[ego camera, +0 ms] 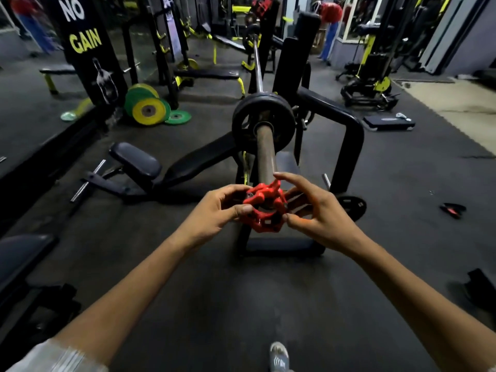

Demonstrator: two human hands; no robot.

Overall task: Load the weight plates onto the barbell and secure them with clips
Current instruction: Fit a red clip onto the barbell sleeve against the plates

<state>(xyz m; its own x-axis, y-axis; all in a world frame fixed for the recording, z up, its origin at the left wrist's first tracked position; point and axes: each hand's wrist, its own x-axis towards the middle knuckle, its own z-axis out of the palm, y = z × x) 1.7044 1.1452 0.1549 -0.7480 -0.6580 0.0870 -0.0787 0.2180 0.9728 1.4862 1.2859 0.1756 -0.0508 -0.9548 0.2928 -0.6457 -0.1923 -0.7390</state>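
The barbell (265, 151) runs away from me on a black rack, its sleeve end pointing at me. A black weight plate (243, 124) sits on the sleeve, pushed far in. At the very tip of the sleeve is a red clip (264, 208). My left hand (217, 210) grips its left side with thumb and fingers. On the clip's right side my right hand (319, 213) pinches it, thumb below, fingers spread above. Another black plate (351, 206) lies on the floor behind my right hand. A second clip (453, 209), black and red, lies on the floor at the right.
Green and yellow plates (146, 104) lean against a rack at the left. An adjustable bench (139, 167) lies low to the left of the barbell. The black rack frame (349, 130) stands to the right. A step platform (389, 123) rests on the floor beyond. My shoe (279, 355) is at the bottom.
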